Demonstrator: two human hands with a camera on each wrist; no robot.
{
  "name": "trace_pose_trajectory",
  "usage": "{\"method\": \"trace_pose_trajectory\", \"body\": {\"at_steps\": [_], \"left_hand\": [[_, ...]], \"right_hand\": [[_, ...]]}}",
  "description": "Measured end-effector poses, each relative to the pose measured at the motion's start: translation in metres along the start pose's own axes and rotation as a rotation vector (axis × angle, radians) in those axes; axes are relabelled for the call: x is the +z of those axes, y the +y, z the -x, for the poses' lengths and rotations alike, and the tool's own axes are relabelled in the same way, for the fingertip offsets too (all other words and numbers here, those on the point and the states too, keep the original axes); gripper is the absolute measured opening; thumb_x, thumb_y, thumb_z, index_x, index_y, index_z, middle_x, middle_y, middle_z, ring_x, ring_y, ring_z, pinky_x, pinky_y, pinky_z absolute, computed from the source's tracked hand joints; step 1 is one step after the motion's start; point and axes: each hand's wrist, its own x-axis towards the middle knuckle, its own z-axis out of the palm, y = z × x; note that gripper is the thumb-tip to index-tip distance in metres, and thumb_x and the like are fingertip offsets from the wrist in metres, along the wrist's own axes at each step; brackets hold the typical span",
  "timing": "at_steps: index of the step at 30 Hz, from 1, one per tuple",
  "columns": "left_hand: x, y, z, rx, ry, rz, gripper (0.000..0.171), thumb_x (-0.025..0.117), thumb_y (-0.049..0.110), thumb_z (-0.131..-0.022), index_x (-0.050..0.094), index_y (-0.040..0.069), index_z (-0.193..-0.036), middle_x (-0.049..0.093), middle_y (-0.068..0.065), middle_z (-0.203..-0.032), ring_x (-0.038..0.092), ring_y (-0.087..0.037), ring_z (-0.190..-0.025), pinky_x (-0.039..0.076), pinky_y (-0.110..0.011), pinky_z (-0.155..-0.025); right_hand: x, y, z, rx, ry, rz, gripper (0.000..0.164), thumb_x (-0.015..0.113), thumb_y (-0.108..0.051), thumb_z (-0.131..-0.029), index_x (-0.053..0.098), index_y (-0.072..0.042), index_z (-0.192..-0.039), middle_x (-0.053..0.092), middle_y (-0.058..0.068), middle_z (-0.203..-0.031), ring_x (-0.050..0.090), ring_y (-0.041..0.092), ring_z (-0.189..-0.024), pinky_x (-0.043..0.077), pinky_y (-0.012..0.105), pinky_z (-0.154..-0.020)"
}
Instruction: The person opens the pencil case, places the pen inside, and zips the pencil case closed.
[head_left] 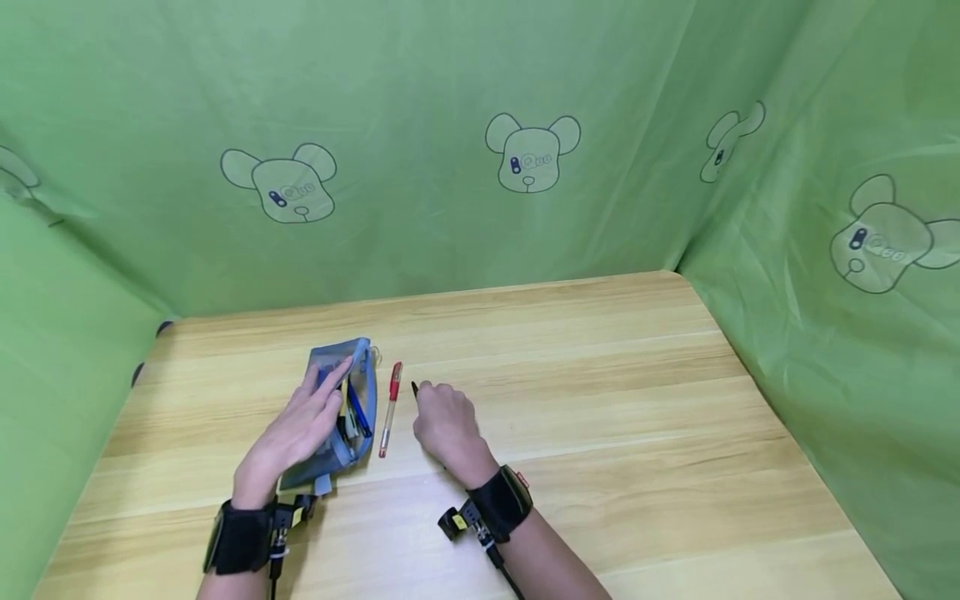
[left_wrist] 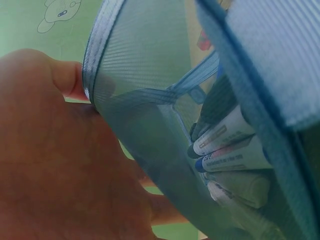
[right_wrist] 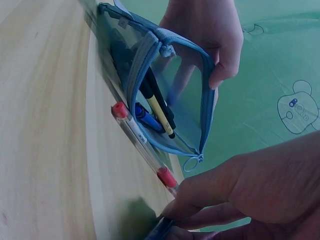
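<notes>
A blue mesh pencil pouch (head_left: pixel 373 392) stands on the table with its zipped mouth spread wide. My left hand (head_left: pixel 295 429) pinches its rim, thumb over the edge and fingers behind the mesh, as the right wrist view shows. Inside are several pens and markers, among them a blue pen (right_wrist: pixel 148 119), a yellow-barrelled pen (right_wrist: pixel 161 116) and white markers (left_wrist: pixel 235 155). My right hand (head_left: pixel 447 423), right of the pouch and close over the tabletop, grips a dark pen (right_wrist: pixel 159 230), mostly hidden by the fingers. Between pouch and right hand lies a clear pen with a red cap (head_left: pixel 394 382).
The wood-grain table (head_left: pixel 600 400) extends far to the right of both hands. Green curtains (head_left: pixel 420 225) with bear-head prints hang along its back and sides. Each wrist wears a black band with a small camera and a cable.
</notes>
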Motion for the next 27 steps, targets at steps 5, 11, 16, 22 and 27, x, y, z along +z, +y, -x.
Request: {"method": "trace_pose_trajectory", "body": {"at_steps": [5,11,16,22,27], "left_hand": [[0.0,-0.001,-0.001,0.014,-0.003,0.01,0.057,0.019,0.028,-0.111,0.011,0.016,-0.167,-0.006,-0.038,-0.163,-0.001,-0.057,-0.15,0.001,-0.076,-0.115],[0.0,-0.002,-0.001,0.028,-0.006,0.014,0.058,0.016,0.029,-0.111,0.01,0.015,-0.167,-0.005,-0.037,-0.164,-0.002,-0.055,-0.151,0.0,-0.075,-0.116],[0.0,-0.002,0.0,0.031,-0.002,0.009,0.058,0.016,0.031,-0.111,0.011,0.015,-0.167,-0.004,-0.038,-0.163,0.0,-0.057,-0.15,0.003,-0.076,-0.116],[-0.001,-0.003,0.001,0.039,0.003,0.008,0.057,0.016,0.03,-0.112,0.011,0.014,-0.167,-0.004,-0.039,-0.163,0.0,-0.058,-0.149,0.003,-0.076,-0.115],[-0.001,-0.002,0.001,0.03,-0.001,0.004,0.058,0.015,0.032,-0.112,0.01,0.015,-0.167,-0.004,-0.04,-0.163,0.003,-0.063,-0.147,0.007,-0.083,-0.109]], "right_hand": [[-0.003,0.006,-0.002,0.0,0.023,-0.037,0.008,0.067,0.003,-0.086,0.064,-0.004,-0.088,0.056,0.005,-0.071,0.053,0.019,-0.058,0.045,0.028,-0.047],[-0.008,0.012,-0.008,0.039,0.015,-0.106,0.016,0.068,-0.005,-0.09,0.065,-0.004,-0.106,0.059,0.005,-0.076,0.056,0.02,-0.062,0.047,0.031,-0.05],[-0.009,0.015,-0.011,0.03,0.016,-0.157,0.028,0.065,-0.007,-0.094,0.063,-0.005,-0.122,0.061,0.006,-0.079,0.058,0.021,-0.063,0.049,0.032,-0.051],[-0.008,0.016,-0.011,-0.001,-0.015,-0.206,0.03,0.053,-0.01,-0.102,0.054,-0.009,-0.132,0.059,0.004,-0.071,0.055,0.02,-0.055,0.044,0.032,-0.046],[-0.006,0.014,-0.012,-0.021,-0.039,-0.265,0.035,0.046,-0.012,-0.107,0.047,-0.012,-0.142,0.057,0.001,-0.064,0.049,0.017,-0.047,0.038,0.029,-0.041]]}}
